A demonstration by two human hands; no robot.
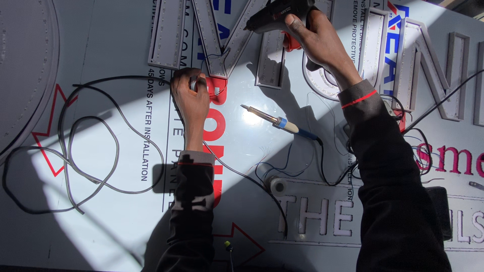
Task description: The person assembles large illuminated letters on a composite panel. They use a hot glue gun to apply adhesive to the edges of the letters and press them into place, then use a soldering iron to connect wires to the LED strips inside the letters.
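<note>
Loose black cable (75,151) loops over the worktop's left side. Left hand (190,98) has fingers closed, pinching a wire at the base of a grey channel letter (222,50). Soldering iron (272,121) lies unused mid-worktop. Right hand (315,38) grips the glue gun (277,15) at the far edge, so I'd say gluing's midway, with more letters rightward.

So the black glue gun (275,15) with the orange trigger sits wrapped in the right-hand fingers (302,27), nozzle aimed left. It's over the grey channel letter (222,45), whose bottom tip lies right under the left-hand fingers (194,83).
</note>
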